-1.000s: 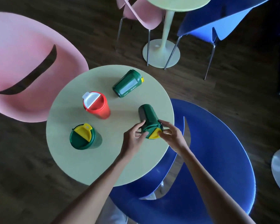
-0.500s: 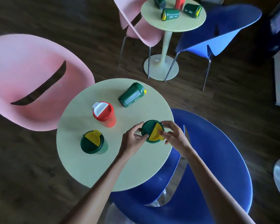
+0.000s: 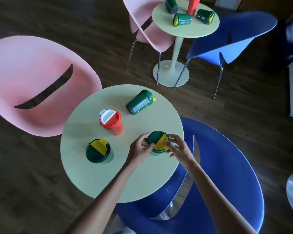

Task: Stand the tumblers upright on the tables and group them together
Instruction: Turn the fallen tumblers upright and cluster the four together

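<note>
Now your left hand (image 3: 139,149) and right hand (image 3: 179,149) curl fingers (image 3: 146,146) round the upright green tumbler (image 3: 155,138). It seems to stand on the surface (image 3: 91,174).

The room is dim. The dark floor (image 3: 41,183) loses almost all detail, and the corners fall to near black. The tabletop (image 3: 142,179) is the brightest area near the camera. It is lit evenly, without hard shadows; only faint, soft shade lies beside the tumblers. The lying tumbler (image 3: 139,103) has a pale reflection along its side, and the blue chair (image 3: 227,166) shows a dull sheen. The picture is a little soft everywhere, yet the white letters on the lying tumbler can be read. The held tumbler (image 3: 156,141) has slightly smeared outlines. The wide lens bends the pink chair (image 3: 32,73) and the shapes at the right edge.
</note>
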### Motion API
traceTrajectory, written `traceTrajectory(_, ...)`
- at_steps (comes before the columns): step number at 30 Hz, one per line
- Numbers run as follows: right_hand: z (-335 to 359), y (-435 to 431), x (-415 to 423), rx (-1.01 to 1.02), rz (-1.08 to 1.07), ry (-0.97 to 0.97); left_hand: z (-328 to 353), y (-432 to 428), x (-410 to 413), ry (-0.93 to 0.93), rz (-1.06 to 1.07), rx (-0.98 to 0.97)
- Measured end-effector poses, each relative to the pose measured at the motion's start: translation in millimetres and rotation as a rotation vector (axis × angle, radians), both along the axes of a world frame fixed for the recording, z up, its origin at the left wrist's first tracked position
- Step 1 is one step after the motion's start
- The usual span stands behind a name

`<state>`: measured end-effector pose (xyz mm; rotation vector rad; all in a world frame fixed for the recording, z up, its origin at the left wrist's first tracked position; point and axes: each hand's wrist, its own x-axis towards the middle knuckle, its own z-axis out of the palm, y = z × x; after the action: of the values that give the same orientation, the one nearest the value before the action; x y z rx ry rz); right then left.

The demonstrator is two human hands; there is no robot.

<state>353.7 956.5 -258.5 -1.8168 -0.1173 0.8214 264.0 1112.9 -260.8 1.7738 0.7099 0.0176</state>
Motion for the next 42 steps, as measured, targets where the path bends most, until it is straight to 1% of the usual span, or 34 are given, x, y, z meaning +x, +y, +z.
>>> traceTrajectory(9, 1, 1, 2, -0.091, 0.069, -0.048, -3, 2, -4, -0.029, -0.011, -0.039)
traceTrajectory(15, -2, 0, 8, -0.152, 0.059, -0.167, 1, 11, -2, -0.004, 0.009, -0.004)
traceTrajectory(19, 9, 11, 23, -0.117, 0.003, -0.231, 16, 37, 9, -0.079, -0.005, 0.048)
traceTrajectory(22, 21, 28, 40, -0.122, 0.015, -0.307, 34, 68, 29, -0.147, -0.049, 0.074)
traceTrajectory(26, 32, 59, 64, -0.139, 0.035, -0.357, 52, 113, 66, -0.167, -0.051, 0.078)
traceTrajectory(28, 33, 77, 75, -0.164, 0.045, -0.379, 52, 135, 85, -0.12, -0.073, 0.128)
traceTrajectory(30, 34, 96, 86, -0.184, 0.052, -0.371, 46, 157, 104, -0.03, -0.129, 0.195)
traceTrajectory(32, 28, 114, 97, -0.231, 0.059, -0.335, 37, 175, 121, 0.068, -0.182, 0.191)
traceTrajectory(35, 8, 136, 116, -0.324, 0.1, -0.248, 15, 190, 141, 0.239, -0.258, 0.155)
traceTrajectory(38, -20, 152, 135, -0.404, 0.126, -0.162, -12, 202, 155, 0.371, -0.353, 0.171)
traceTrajectory(40, -35, 162, 146, -0.41, 0.101, -0.064, -26, 210, 163, 0.421, -0.38, 0.188)
traceTrajectory(42, -47, 172, 154, -0.36, 0.042, 0.078, -34, 215, 170, 0.46, -0.395, 0.221)
